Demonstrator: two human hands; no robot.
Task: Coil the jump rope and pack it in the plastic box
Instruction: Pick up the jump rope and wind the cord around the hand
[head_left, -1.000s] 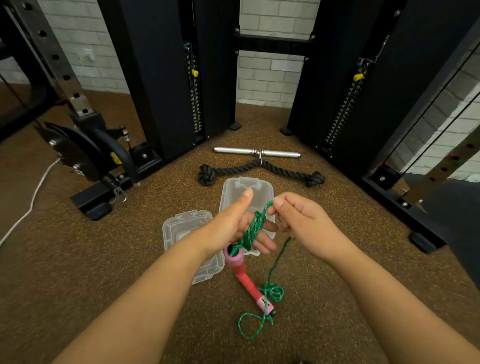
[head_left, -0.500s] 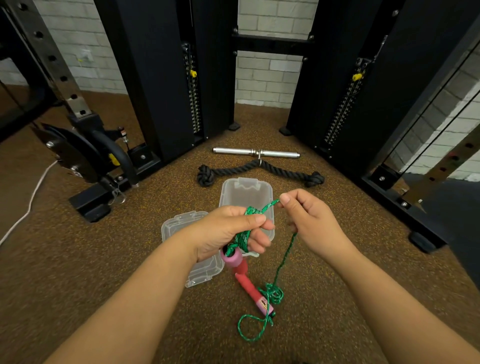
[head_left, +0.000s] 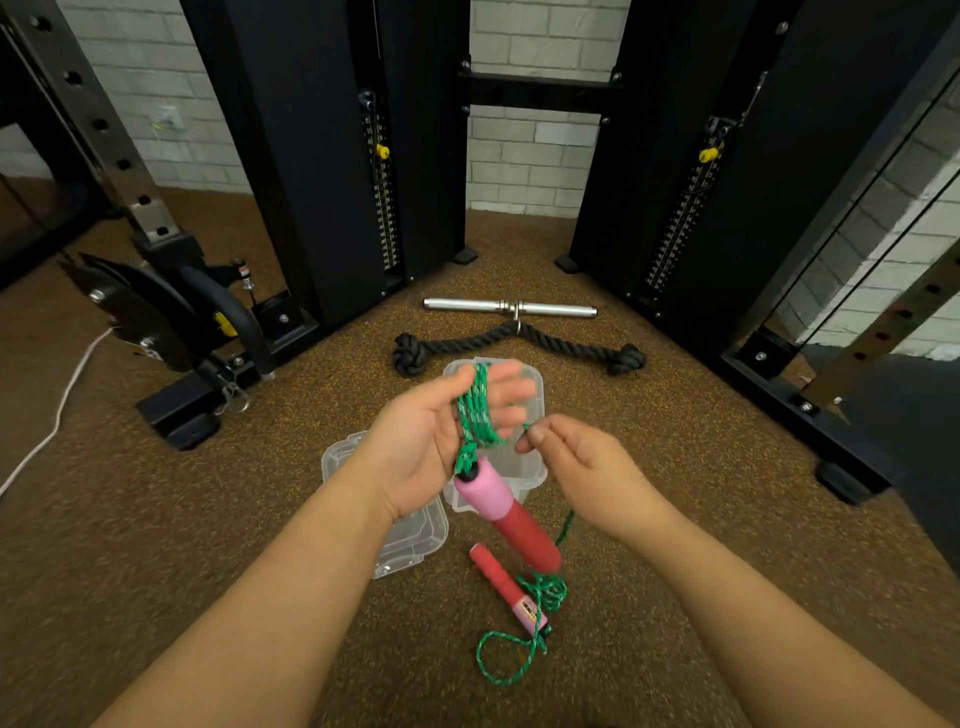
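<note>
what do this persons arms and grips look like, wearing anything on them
Both arms are bare: the left forearm and the right forearm show no sleeve up to the bottom edge of the picture. The left grip and the right grip are bare hands without gloves. No watch, band or ring shows on either wrist or on the fingers in view.

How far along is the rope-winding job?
Done: several turns of rope lie round the left hand, one handle hanging beneath. In hand: the right hand pinches the next stretch. Left: the loose rope and second handle on the floor need gathering, probably into the open box.
</note>
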